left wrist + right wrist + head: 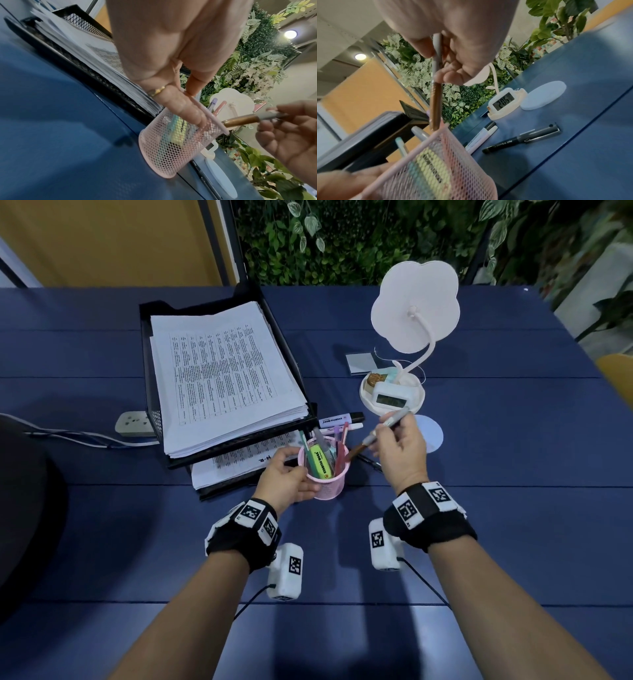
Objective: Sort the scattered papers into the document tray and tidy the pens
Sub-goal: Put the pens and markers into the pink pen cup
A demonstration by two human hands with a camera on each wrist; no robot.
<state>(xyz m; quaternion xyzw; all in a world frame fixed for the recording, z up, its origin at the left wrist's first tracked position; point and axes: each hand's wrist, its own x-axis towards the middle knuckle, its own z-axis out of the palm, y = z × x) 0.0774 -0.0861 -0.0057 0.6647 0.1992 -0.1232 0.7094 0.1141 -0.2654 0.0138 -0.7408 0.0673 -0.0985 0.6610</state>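
Observation:
A pink mesh pen cup (329,474) (173,147) (428,170) stands on the blue table in front of the black document tray (284,344), which holds a stack of printed papers (222,378). My left hand (291,474) (171,67) grips the cup's side. My right hand (397,443) (453,56) pinches a grey and brown pen (376,433) (243,120) (435,97), its brown end just at the cup's rim. Several pens and a green highlighter (318,462) stand in the cup. A black pen (522,139) and two highlighters (339,421) (481,138) lie on the table beyond it.
A white flower-shaped lamp (414,306) with a small clock (390,398) (503,102) in its dish stands at the right rear. A pale round coaster (431,433) lies near my right hand. A power strip (133,422) sits left of the tray. More papers (233,467) fill the lower tier.

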